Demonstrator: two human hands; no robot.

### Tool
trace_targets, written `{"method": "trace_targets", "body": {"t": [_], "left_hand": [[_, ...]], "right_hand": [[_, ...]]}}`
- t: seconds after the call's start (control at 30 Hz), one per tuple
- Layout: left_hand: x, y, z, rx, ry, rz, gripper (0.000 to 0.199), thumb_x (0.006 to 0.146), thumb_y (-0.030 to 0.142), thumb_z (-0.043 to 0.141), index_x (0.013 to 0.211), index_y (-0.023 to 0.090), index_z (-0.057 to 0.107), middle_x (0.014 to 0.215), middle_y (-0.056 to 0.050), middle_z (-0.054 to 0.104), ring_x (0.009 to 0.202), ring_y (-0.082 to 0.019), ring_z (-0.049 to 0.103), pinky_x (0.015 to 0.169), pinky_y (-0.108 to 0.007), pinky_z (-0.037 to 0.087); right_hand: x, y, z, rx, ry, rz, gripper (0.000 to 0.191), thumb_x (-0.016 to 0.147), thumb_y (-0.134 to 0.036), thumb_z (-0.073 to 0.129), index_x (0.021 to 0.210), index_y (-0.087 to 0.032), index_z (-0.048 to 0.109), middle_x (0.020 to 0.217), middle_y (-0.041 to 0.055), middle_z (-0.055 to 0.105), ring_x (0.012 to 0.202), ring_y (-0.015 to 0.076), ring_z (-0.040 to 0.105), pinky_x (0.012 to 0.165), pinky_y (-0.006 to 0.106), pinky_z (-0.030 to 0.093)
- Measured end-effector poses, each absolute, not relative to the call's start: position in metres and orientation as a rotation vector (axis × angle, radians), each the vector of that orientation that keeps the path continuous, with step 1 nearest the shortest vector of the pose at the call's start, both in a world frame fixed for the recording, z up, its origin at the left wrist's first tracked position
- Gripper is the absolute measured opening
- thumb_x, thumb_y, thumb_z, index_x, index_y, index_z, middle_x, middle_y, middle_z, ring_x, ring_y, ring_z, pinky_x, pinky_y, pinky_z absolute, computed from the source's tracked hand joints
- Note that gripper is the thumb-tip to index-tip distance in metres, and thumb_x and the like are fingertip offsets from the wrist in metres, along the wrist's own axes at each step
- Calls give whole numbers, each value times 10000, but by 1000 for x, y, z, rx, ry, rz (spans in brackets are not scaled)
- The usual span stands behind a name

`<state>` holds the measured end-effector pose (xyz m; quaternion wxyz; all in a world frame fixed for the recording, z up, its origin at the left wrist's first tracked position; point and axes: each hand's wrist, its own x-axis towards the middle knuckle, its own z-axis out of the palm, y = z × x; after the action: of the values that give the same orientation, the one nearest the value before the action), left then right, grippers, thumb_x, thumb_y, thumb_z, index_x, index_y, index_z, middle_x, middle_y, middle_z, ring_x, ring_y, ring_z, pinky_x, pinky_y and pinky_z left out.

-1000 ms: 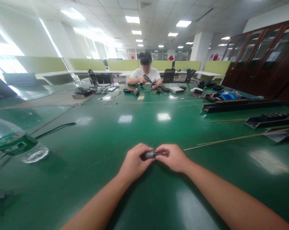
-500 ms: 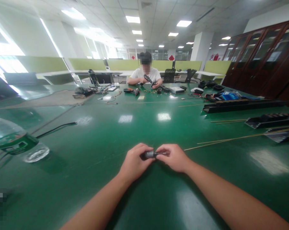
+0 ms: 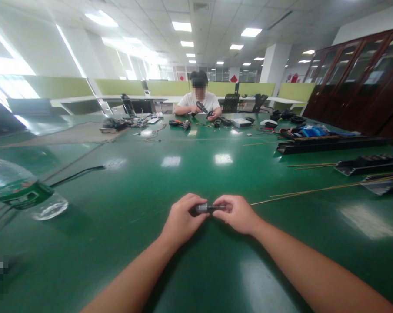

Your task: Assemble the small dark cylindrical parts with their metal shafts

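Just above the green table (image 3: 128, 191), my two hands meet in front of me. My left hand (image 3: 182, 218) is closed round the left end of a small grey and black cylinder (image 3: 202, 208). From its right end runs a thin dark rod (image 3: 212, 208), which my right hand (image 3: 237, 214) pinches between thumb and fingers. The rod lies level, in line with the cylinder. Fingers hide both outer ends, and whether the two are one piece I cannot tell.
A clear plastic bottle (image 3: 23, 191) with a green label lies at the left, near a black cable (image 3: 81, 174). Thin brass-coloured rods (image 3: 294, 192) and black metal channels (image 3: 330, 144) lie at the right. Across the table a person (image 3: 198, 102) holds a power drill (image 3: 201, 107).
The cylinder looks turned slightly and sits a little more level between my hands. Both hands keep their grip in nearly the same place.
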<state>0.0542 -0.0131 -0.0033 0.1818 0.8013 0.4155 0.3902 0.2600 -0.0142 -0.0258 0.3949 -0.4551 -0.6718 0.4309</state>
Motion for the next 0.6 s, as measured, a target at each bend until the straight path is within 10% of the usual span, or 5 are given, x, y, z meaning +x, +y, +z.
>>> {"method": "trace_targets", "body": {"t": [0.6], "left_hand": [[50,-10,-4,2286,1247,1171,197,749,195,732,943,209,696,951,-46,680,894,-193,633,812,-324,515]], "right_hand": [[259,-16,-22,-1269,-1638,982,216,782,-290,681,941,-148,713,689,20,672,533,126,573,500,230,435]]}}
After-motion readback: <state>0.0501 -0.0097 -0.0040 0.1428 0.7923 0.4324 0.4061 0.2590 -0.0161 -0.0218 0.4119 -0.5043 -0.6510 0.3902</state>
